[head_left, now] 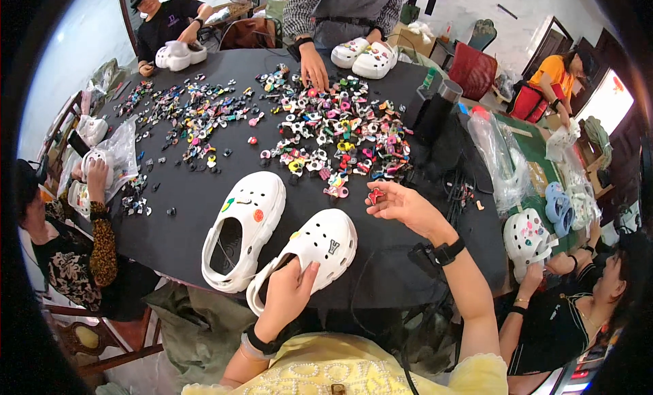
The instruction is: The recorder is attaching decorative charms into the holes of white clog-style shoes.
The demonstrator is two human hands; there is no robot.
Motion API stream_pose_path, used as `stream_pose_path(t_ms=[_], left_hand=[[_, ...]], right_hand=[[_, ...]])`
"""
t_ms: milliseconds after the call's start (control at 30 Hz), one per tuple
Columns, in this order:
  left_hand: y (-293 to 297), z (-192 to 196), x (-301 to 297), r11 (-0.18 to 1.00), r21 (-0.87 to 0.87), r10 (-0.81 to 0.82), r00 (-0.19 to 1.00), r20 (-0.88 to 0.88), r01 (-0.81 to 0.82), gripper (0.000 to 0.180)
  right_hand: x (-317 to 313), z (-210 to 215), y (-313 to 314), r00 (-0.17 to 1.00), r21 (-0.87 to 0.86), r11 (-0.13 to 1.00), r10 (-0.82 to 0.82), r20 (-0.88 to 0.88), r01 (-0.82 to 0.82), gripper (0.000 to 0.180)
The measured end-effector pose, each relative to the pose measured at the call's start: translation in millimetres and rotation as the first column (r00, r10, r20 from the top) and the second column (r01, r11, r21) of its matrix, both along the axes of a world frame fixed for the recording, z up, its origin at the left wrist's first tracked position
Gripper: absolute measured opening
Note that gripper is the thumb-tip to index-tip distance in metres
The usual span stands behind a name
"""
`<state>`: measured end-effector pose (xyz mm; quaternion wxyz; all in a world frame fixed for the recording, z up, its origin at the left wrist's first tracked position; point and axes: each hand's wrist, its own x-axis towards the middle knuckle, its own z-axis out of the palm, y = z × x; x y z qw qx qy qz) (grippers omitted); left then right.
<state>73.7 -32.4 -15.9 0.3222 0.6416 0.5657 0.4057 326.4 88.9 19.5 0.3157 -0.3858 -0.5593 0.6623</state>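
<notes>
My left hand grips a white clog at its foot opening, the fingers reaching inside where I cannot see them. That clog has a dark letter-shaped charm and a small yellow one on its holed upper. Just left of it rests a second white clog, with green-yellow and orange charms. To the right, my right hand pinches a small red charm between thumb and fingers, raised over the table. Beyond both hands lies a big loose pile of colourful shoe charms.
The black table also carries another charm pile, a dark cylinder and cables at right. Across it, a person's hand touches the charms near white clogs. Others handle clogs at left and right. Plastic bags lie at right.
</notes>
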Motion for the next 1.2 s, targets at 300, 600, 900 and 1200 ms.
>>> stream_pose_path(t_ms=[300, 600, 900, 1200], left_hand=[[0.6, 14.4, -0.4, 0.985, -0.174, -0.025, 0.994, -0.110, 0.006, 0.027], [7.4, 13.6, -7.1, 0.801, -0.542, 0.255, 0.675, 0.693, 0.255, 0.038], [8.4, 16.3, 7.2, 0.859, -0.500, 0.330, 0.625, 0.708, 0.113, 0.036], [7.0, 9.1, 12.9, 0.916, -0.399, 0.258, 0.700, 0.666, 0.043, 0.032]], right_hand=[[-10.2, 12.5, -43.7, 0.987, -0.124, 0.980, -0.160, 0.000, 0.159, 0.020], [-61.7, -0.4, -86.9, 0.982, 0.082, 0.980, -0.176, -0.064, 0.181, 0.018], [-107.6, -18.1, -74.3, 0.919, 0.270, 0.883, -0.393, -0.020, 0.384, 0.014], [-120.7, -36.1, -75.2, 0.758, 0.833, 0.500, -0.632, 0.163, 0.238, 0.012]])
